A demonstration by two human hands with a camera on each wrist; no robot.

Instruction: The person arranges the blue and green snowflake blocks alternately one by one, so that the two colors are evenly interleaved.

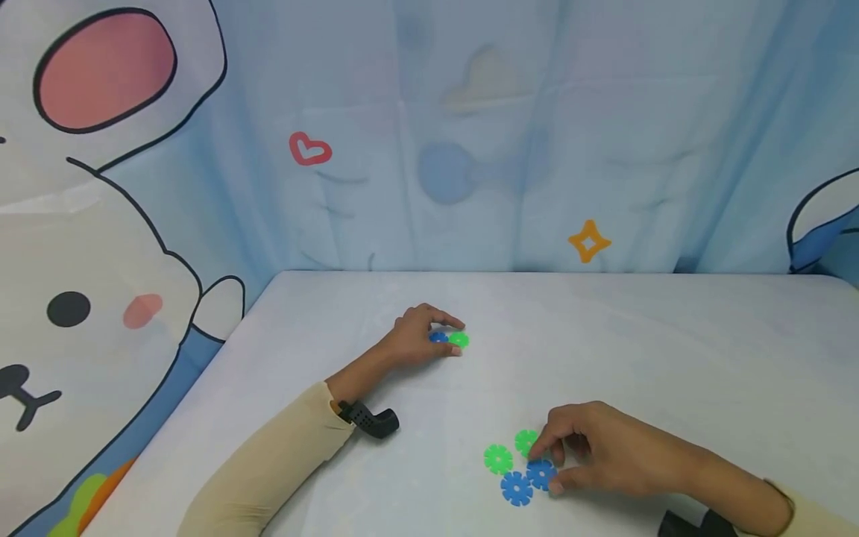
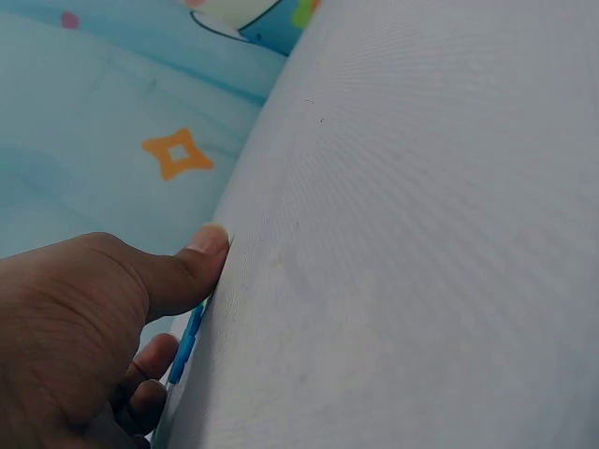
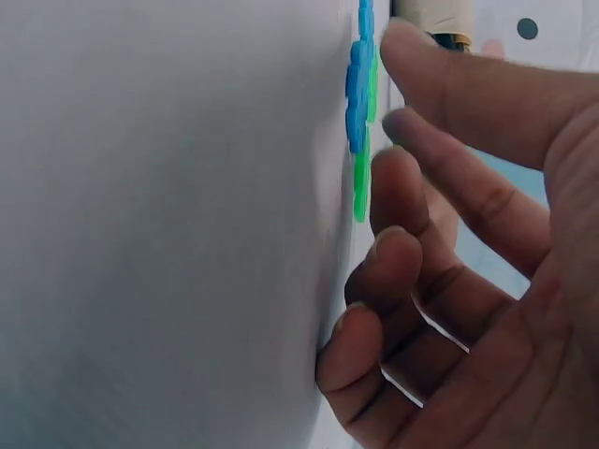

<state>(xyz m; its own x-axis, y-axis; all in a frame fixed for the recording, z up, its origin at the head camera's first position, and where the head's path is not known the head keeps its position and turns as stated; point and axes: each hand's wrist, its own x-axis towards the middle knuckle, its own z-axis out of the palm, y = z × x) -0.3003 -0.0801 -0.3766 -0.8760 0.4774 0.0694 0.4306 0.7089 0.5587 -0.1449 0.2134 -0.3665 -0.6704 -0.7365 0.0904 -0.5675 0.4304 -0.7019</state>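
Two flower-shaped discs with notched rims, one blue (image 1: 438, 338) and one green (image 1: 459, 340), lie flat on the far part of the table. My left hand (image 1: 417, 337) is around them, thumb on the near side and index finger on the far side. In the left wrist view a blue disc (image 2: 187, 344) shows edge-on beside the thumb. Closer in, two green discs (image 1: 498, 459) and two blue discs (image 1: 517, 489) lie grouped together. My right hand (image 1: 611, 447) hovers at their right, fingers loosely bent, thumb and index finger near the right blue disc (image 1: 540, 473).
A white-covered table (image 1: 671, 343) spreads under both hands. Behind it hangs a light blue printed curtain (image 1: 376, 97), which also shows a large cartoon animal on the left. A black wrist device (image 1: 376, 422) sits on the left wrist.
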